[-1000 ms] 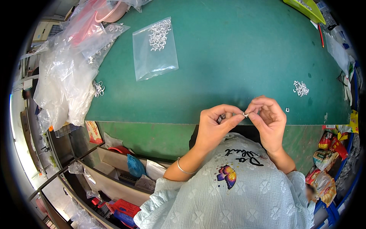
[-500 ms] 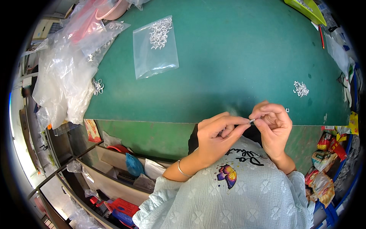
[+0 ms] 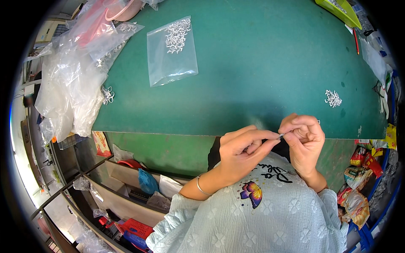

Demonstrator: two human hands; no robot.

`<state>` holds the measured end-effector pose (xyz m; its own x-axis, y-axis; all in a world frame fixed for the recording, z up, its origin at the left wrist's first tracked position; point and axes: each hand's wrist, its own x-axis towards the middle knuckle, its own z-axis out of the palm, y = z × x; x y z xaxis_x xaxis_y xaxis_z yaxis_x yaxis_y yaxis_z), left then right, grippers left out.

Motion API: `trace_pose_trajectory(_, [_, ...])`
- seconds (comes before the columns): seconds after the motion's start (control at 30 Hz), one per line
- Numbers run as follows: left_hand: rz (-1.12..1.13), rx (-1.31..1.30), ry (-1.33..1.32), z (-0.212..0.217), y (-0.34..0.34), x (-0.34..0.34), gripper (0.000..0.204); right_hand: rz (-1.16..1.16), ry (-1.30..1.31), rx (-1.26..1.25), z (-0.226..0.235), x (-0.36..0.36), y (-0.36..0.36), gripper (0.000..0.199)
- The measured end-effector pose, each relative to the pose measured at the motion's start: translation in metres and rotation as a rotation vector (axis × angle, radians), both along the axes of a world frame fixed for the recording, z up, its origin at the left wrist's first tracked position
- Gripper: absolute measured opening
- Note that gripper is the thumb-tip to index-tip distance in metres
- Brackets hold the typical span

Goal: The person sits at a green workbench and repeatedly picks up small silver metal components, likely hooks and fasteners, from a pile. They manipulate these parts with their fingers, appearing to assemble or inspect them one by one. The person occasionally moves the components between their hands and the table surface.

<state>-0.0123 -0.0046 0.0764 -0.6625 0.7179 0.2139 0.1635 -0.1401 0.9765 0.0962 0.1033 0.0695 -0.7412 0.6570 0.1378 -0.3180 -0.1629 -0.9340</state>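
Note:
Just over the table's near edge, my two hands meet fingertip to fingertip. A small silvery metal piece (image 3: 281, 136) is pinched between them, mostly covered by the fingers, so its exact kind does not show. My left hand (image 3: 240, 149) grips it from the left with thumb and forefinger. From the right, my right hand (image 3: 304, 145) closes thumb and forefinger on its other end, the remaining fingers curled. Beyond the right hand lies a small pile of curved silvery pieces (image 3: 333, 99). Another tiny piece (image 3: 319, 122) peeks out beside that hand.
On the green table (image 3: 253, 63) lies a clear plastic bag (image 3: 171, 69) with many curved silvery pieces. Large clear bags (image 3: 69, 84) and silvery rings (image 3: 108, 95) occupy the left edge, near a pink basket (image 3: 126, 12). A lime-green tray (image 3: 341, 12) stands far right, by a red pencil (image 3: 356, 42).
Both hands have shifted slightly right, still pinching together. The fingertips have come closer over the metal piece, so less of it shows. My right hand now partly hides the tiny piece beside it.

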Motion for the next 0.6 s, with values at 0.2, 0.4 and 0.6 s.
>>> trace_pose_trajectory(0.2, [-0.068,-0.121,-0.309,0.001,0.0,-0.001,0.01,0.02,-0.002,0.007,-0.003,-0.002,0.003,0.027])
trace_pose_trajectory(0.4, [-0.231,-0.147,-0.829,-0.008,0.0,-0.005,0.012,0.005,-0.05,-0.065,-0.002,-0.003,0.0,0.024])
trace_pose_trajectory(0.6, [-0.283,-0.111,-0.988,-0.01,0.001,-0.004,0.016,0.021,-0.058,-0.327,-0.004,-0.001,0.001,0.02])
